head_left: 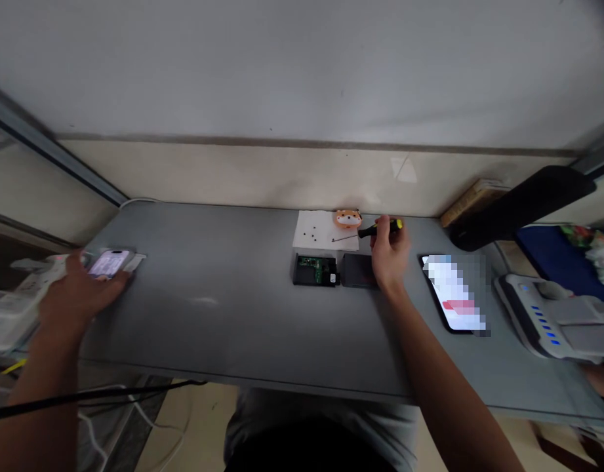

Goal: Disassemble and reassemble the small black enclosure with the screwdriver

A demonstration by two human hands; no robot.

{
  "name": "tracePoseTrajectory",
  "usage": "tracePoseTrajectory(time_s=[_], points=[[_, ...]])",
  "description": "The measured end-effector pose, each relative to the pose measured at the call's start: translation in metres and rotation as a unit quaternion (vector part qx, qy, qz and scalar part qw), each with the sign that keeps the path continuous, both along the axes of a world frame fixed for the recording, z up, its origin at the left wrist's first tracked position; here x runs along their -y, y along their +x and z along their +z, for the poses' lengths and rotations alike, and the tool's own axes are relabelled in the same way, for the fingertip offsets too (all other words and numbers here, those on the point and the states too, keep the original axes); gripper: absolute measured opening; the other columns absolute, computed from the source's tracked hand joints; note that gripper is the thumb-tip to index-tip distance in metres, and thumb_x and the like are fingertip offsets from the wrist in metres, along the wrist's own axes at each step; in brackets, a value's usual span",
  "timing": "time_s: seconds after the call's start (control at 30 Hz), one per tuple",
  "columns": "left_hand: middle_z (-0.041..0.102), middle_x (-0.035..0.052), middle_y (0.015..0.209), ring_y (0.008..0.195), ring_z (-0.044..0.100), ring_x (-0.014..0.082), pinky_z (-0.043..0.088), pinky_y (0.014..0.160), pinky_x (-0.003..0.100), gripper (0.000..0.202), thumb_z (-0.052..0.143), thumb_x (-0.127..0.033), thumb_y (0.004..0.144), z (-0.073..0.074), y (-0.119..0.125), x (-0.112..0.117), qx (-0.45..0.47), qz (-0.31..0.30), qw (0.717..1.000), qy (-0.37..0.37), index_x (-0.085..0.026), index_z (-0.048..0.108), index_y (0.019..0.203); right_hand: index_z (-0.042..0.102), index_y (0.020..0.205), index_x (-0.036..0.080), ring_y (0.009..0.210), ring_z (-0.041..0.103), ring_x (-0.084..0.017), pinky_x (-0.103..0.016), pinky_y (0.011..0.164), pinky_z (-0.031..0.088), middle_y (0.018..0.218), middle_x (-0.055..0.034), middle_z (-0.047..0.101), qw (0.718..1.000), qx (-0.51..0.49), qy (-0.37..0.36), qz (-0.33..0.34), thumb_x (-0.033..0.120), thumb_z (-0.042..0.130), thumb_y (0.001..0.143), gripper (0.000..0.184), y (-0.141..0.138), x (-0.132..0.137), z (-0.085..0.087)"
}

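Note:
My right hand (390, 255) is closed around a screwdriver (368, 231) with a black and yellow handle. Its thin shaft points left, the tip by a small dark screw on a white sheet of paper (302, 237). Several more tiny screws lie there. Below the paper sits an opened black case (315, 271) with a green circuit board inside. Beside it, partly under my right wrist, is a dark flat cover (358, 271). Far to the left, my left hand (82, 295) has thumb and fingers around the lower end of a lit smartphone (109, 262).
An orange animal-face item (348, 219) rests on the paper's edge. To the right are a larger lit phone (454, 295), a black cylinder (523, 206) and a white device with blue lights (552, 321). White boxes (16, 301) stand left; cables hang below the table edge.

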State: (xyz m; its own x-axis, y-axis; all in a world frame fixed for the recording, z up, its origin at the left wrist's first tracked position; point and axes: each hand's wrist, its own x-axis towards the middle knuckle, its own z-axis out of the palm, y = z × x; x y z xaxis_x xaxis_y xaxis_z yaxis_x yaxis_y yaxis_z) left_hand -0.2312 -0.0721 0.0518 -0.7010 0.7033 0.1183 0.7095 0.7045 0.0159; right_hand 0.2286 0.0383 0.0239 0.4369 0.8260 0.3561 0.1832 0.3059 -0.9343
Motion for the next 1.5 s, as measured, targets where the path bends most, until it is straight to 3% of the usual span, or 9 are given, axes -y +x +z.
tracePoseTrajectory(time_s=[0.07,0.13,0.23,0.4,0.5,0.6,0.83,1.17,1.5], points=[[0.062,0.0295,0.138,0.128,0.061,0.0473,0.053,0.096,0.058,0.074,0.046,-0.048,0.090,0.008,0.024,-0.004,0.000,0.023,1.000,0.003,-0.005,0.040,0.149,0.057,0.084,0.022,0.064,0.054,-0.012,-0.028,0.065,0.046,0.072,0.0027,0.060,1.000,0.002,-0.005,0.002,0.062,0.055,0.093,0.041,0.000,0.001,0.000],[0.055,0.0279,0.147,0.138,0.052,0.0463,0.047,0.106,0.061,0.072,0.045,-0.047,0.090,0.009,0.050,-0.014,-0.044,-0.053,0.994,0.083,-0.006,0.041,0.150,0.058,0.085,0.022,0.066,0.056,-0.013,-0.029,0.065,0.046,0.074,0.0013,0.063,1.000,0.009,-0.011,0.006,0.061,0.055,0.093,0.040,0.000,0.001,0.000],[0.056,0.0247,0.147,0.138,0.052,0.0412,0.045,0.112,0.058,0.059,0.045,-0.040,0.093,0.000,0.089,-0.040,0.001,-0.229,0.959,0.166,-0.008,0.051,0.142,0.057,0.083,0.022,0.064,0.056,-0.014,-0.029,0.063,0.044,0.070,0.0020,0.062,1.000,0.021,-0.018,0.011,0.060,0.056,0.093,0.039,-0.001,0.003,0.003],[0.065,0.0110,0.138,0.124,0.063,0.0272,0.051,0.108,0.044,0.037,0.048,-0.034,0.099,-0.018,0.179,-0.087,0.136,-0.569,0.799,0.142,-0.022,0.061,0.131,0.055,0.082,0.023,0.057,0.050,-0.013,-0.028,0.058,0.038,0.061,0.0050,0.056,0.998,0.050,-0.039,0.006,0.059,0.055,0.092,0.037,-0.002,0.005,0.008],[0.072,0.0076,0.121,0.114,0.068,0.0228,0.053,0.102,0.040,0.031,0.043,-0.028,0.103,-0.023,0.229,-0.099,0.164,-0.649,0.727,0.154,-0.024,0.066,0.124,0.055,0.081,0.023,0.056,0.050,-0.013,-0.028,0.057,0.037,0.060,0.0053,0.055,0.997,0.064,-0.046,-0.001,0.059,0.054,0.092,0.038,-0.002,0.006,0.009],[0.073,0.0067,0.110,0.107,0.069,0.0215,0.053,0.098,0.038,0.026,0.046,-0.026,0.103,-0.032,0.251,-0.102,0.191,-0.635,0.724,0.191,-0.022,0.069,0.116,0.055,0.082,0.023,0.057,0.051,-0.013,-0.027,0.057,0.038,0.061,0.0047,0.057,0.997,0.068,-0.047,0.003,0.059,0.053,0.093,0.037,-0.002,0.006,0.009],[0.073,0.0038,0.100,0.093,0.069,0.0190,0.052,0.093,0.037,0.023,0.050,-0.026,0.103,-0.053,0.242,-0.098,0.222,-0.575,0.757,0.218,-0.024,0.072,0.107,0.057,0.086,0.023,0.056,0.051,-0.013,-0.027,0.056,0.037,0.060,0.0053,0.056,0.995,0.079,-0.054,0.008,0.055,0.054,0.094,0.034,-0.003,0.008,0.009],[0.074,0.0058,0.098,0.095,0.069,0.0208,0.050,0.092,0.037,0.028,0.048,-0.033,0.105,-0.048,0.219,-0.106,0.135,-0.589,0.760,0.240,-0.024,0.075,0.107,0.056,0.083,0.023,0.053,0.049,-0.011,-0.026,0.051,0.039,0.060,0.0056,0.053,0.998,0.041,-0.026,0.034,0.067,0.056,0.090,0.044,-0.006,0.009,0.012],[0.069,0.0037,0.106,0.097,0.067,0.0196,0.051,0.099,0.039,0.019,0.067,-0.031,0.094,-0.045,0.230,-0.100,0.310,-0.581,0.732,0.175,-0.026,0.074,0.111,0.057,0.084,0.023,0.053,0.049,-0.010,-0.024,0.049,0.040,0.064,0.0050,0.054,0.995,0.006,-0.005,0.104,0.071,0.058,0.088,0.047,-0.021,0.021,0.019]])
